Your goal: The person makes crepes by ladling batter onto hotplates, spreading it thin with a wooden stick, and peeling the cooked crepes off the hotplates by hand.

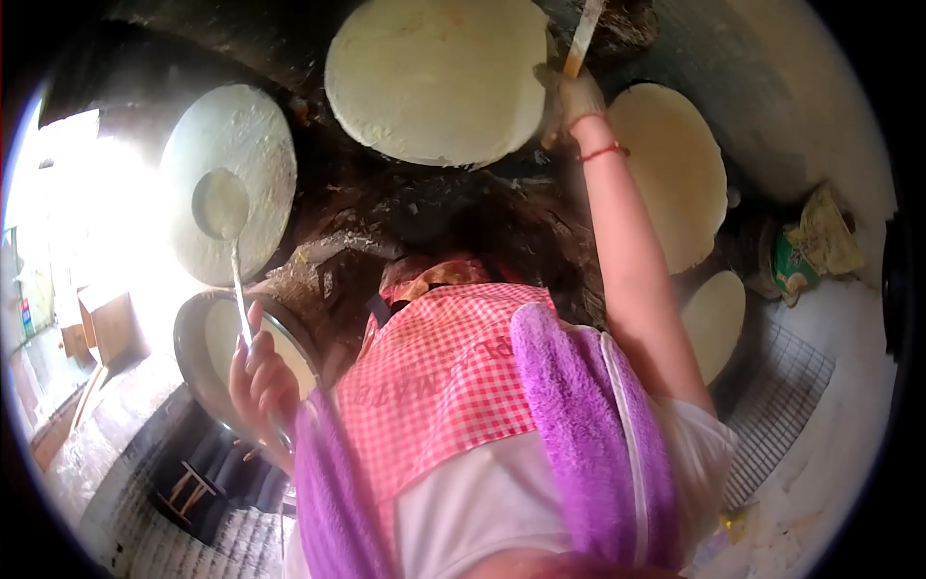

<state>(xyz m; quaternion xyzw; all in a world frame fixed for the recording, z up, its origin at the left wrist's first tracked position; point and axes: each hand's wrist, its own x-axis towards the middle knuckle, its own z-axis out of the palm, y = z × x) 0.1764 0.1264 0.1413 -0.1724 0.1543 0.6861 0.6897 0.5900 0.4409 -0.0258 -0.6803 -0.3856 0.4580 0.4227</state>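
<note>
My left hand is closed around the thin handle of a ladle. The ladle's round bowl is over a round griddle coated with pale batter; I cannot tell whether it touches. Beneath that hand stands a metal pot of pale, creamy batter. My right hand, in a light glove with a red cord at the wrist, is closed on a long flat scraper. It is at the right edge of a large pale round pancake; contact is unclear.
Another pale round lies under my right forearm, with a smaller one nearer me. A wire rack and a green package are on the right. A cardboard box stands at left by the bright opening.
</note>
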